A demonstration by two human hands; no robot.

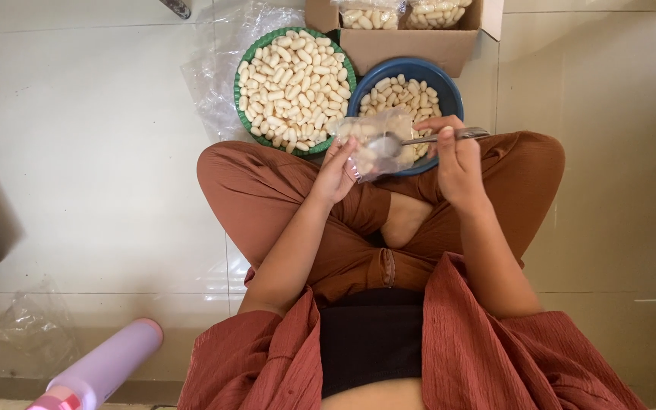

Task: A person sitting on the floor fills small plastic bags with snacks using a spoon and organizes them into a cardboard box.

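- I see the blue bowl (440, 85) of pale pieces, just right of the green basket (250, 57).
- My left hand (335, 176) pinches a clear bag (373, 144) at the blue bowl's near rim.
- My right hand (453, 156) grips a spoon (408, 140) at the bag's mouth; I judge a sagging mouth could spill pieces.

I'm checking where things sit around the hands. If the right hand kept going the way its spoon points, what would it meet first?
Likely the clear plastic bag held by the left hand: the spoon in the right hand points at its mouth.
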